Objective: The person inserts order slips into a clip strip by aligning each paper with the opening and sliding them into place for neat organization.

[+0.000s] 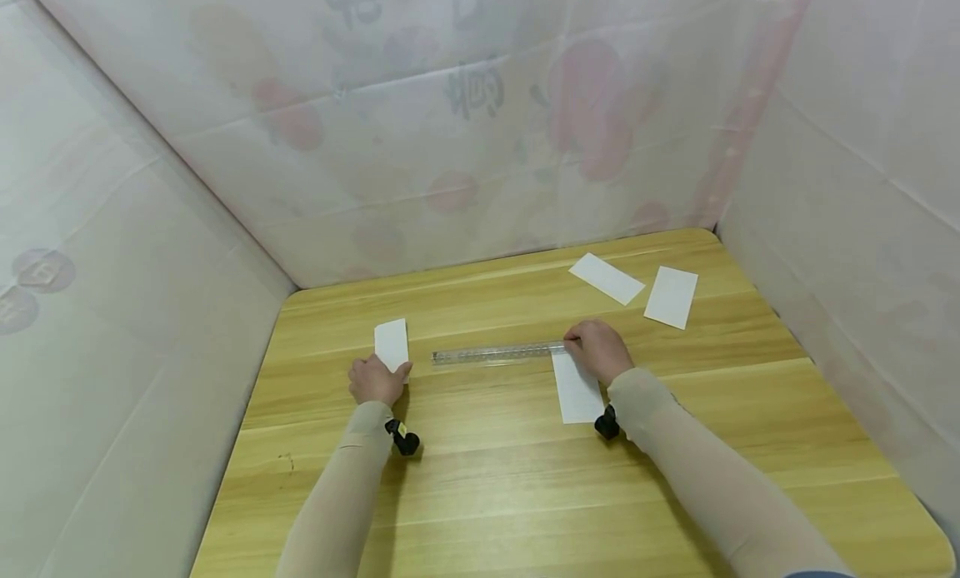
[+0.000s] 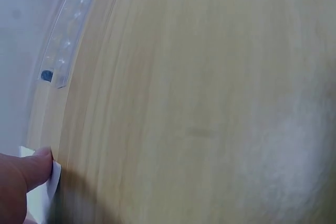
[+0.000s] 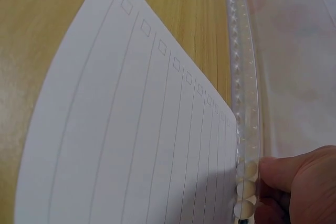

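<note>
My left hand (image 1: 377,381) grips the near end of a small white paper slip (image 1: 392,342) on the left side of the table. In the left wrist view its thumb (image 2: 38,167) presses the slip's edge, which bends up. My right hand (image 1: 600,350) pinches the right end of a clear plastic ruler (image 1: 491,356), which lies crosswise between the hands. Below that end lies a white checklist sheet (image 1: 576,391), partly under my right hand and wrist. In the right wrist view the sheet (image 3: 131,108) shows ruled lines and a row of small boxes.
Two more white sheets lie at the back right of the wooden table (image 1: 480,495): one slanted sheet (image 1: 607,278) and one nearer the right side, a wider sheet (image 1: 671,297). Pale printed curtains (image 1: 450,145) enclose the table at the back and both sides.
</note>
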`<action>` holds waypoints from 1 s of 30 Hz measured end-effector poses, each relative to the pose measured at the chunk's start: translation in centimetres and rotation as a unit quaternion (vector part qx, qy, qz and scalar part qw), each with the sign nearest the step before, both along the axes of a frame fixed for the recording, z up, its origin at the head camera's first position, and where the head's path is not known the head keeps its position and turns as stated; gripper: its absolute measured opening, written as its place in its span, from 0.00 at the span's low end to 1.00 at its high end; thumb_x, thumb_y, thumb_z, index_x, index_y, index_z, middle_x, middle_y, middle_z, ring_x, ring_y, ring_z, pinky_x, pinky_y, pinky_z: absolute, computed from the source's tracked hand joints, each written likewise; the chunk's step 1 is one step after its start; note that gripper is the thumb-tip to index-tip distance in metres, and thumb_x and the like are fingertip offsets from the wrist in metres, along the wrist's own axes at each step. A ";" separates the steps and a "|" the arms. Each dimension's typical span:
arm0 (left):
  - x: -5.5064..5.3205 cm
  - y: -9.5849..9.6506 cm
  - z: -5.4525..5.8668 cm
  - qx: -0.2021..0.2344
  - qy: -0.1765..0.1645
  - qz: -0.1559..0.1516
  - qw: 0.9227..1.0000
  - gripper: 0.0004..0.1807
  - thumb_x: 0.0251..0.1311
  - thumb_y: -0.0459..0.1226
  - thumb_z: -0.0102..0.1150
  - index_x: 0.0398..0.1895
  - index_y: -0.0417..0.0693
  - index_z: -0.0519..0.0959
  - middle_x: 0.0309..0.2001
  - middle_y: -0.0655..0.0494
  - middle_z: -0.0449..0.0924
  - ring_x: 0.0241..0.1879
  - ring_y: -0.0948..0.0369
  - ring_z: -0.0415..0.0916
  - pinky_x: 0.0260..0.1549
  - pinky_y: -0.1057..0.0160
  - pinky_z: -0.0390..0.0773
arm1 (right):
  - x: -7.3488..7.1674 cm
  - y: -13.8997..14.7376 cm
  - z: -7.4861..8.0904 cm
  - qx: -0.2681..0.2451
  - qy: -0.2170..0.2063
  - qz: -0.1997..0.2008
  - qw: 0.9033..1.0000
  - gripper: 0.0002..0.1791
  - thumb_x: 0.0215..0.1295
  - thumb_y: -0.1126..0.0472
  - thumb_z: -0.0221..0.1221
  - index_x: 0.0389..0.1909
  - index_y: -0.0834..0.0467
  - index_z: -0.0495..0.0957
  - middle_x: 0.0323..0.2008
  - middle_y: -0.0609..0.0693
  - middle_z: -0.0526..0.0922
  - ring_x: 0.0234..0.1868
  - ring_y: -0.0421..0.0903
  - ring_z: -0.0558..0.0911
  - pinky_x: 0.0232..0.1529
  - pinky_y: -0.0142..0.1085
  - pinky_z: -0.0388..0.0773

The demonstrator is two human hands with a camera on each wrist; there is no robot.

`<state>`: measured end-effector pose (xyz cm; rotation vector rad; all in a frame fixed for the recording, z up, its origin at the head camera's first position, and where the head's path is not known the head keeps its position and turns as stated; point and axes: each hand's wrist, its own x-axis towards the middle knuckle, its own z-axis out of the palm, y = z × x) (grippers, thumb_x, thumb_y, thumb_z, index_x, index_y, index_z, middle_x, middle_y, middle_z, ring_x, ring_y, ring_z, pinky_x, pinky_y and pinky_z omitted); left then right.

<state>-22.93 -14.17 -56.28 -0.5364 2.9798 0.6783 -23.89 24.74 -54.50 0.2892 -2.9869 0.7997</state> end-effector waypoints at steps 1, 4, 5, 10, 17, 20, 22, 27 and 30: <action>0.0 0.0 0.1 0.003 0.003 -0.001 1.000 0.34 0.59 0.58 0.60 0.45 0.33 0.74 0.42 0.37 0.65 0.44 0.43 0.63 0.39 0.46 0.68 | 0.0 0.0 0.0 -0.001 0.001 0.000 1.000 0.06 0.65 0.61 0.62 0.37 0.59 0.86 0.38 0.54 0.84 0.44 0.54 0.79 0.46 0.48 0.76; 0.1 0.0 0.4 0.019 0.013 -0.006 1.000 0.31 0.59 0.55 0.62 0.43 0.33 0.74 0.43 0.37 0.65 0.43 0.43 0.62 0.39 0.48 0.67 | 0.0 0.0 0.0 -0.002 0.003 -0.001 1.000 0.06 0.65 0.62 0.62 0.37 0.59 0.86 0.39 0.54 0.84 0.45 0.54 0.79 0.47 0.48 0.76; 0.1 0.0 0.4 0.024 0.016 -0.009 1.000 0.30 0.59 0.54 0.63 0.43 0.33 0.74 0.43 0.36 0.65 0.44 0.43 0.61 0.40 0.47 0.68 | 0.0 0.0 0.0 -0.003 0.003 -0.001 1.000 0.06 0.65 0.62 0.62 0.37 0.59 0.86 0.39 0.54 0.84 0.45 0.54 0.79 0.47 0.48 0.76; 0.1 -0.2 0.6 0.068 0.025 0.002 0.997 0.34 0.57 0.49 0.66 0.55 0.30 0.71 0.48 0.33 0.65 0.51 0.40 0.60 0.47 0.45 0.68 | 0.0 0.1 -0.2 -0.002 0.002 -0.001 1.000 0.06 0.65 0.61 0.62 0.37 0.59 0.86 0.39 0.54 0.84 0.45 0.54 0.79 0.47 0.48 0.76; 0.1 -0.2 0.2 0.082 0.037 0.022 0.996 0.36 0.55 0.47 0.68 0.58 0.29 0.68 0.48 0.33 0.68 0.51 0.39 0.61 0.49 0.43 0.66 | -0.1 0.1 -0.4 -0.002 0.009 -0.003 1.000 0.06 0.64 0.61 0.63 0.36 0.58 0.86 0.38 0.54 0.84 0.44 0.54 0.79 0.46 0.48 0.76; 0.2 -0.1 0.2 0.100 0.050 0.022 0.993 0.33 0.55 0.45 0.68 0.57 0.30 0.71 0.48 0.34 0.68 0.51 0.40 0.62 0.50 0.43 0.67 | -0.2 0.2 -0.5 0.000 0.012 -0.002 1.000 0.06 0.64 0.61 0.63 0.36 0.58 0.86 0.38 0.54 0.84 0.43 0.54 0.80 0.45 0.48 0.77; 0.3 -0.2 0.0 0.120 0.054 0.021 0.991 0.33 0.55 0.43 0.68 0.58 0.31 0.70 0.49 0.34 0.67 0.51 0.41 0.63 0.50 0.42 0.68 | -0.1 0.2 -0.5 0.000 0.012 -0.002 1.000 0.06 0.64 0.61 0.63 0.36 0.58 0.86 0.38 0.54 0.84 0.43 0.54 0.80 0.45 0.48 0.77; 0.4 -0.7 -0.4 0.166 0.058 0.018 0.984 0.41 0.54 0.38 0.69 0.67 0.32 0.59 0.59 0.32 0.62 0.58 0.39 0.63 0.56 0.42 0.67 | -0.1 0.1 -0.4 -0.002 0.011 -0.003 1.000 0.06 0.64 0.61 0.63 0.36 0.58 0.86 0.38 0.53 0.84 0.43 0.53 0.80 0.44 0.47 0.77; 0.5 -1.1 -0.5 0.186 0.066 0.007 0.980 0.45 0.56 0.34 0.65 0.72 0.35 0.51 0.66 0.31 0.57 0.64 0.38 0.58 0.62 0.42 0.61 | -0.1 0.1 -0.4 0.000 0.013 -0.002 1.000 0.06 0.64 0.61 0.63 0.36 0.58 0.86 0.38 0.53 0.85 0.43 0.53 0.80 0.44 0.47 0.77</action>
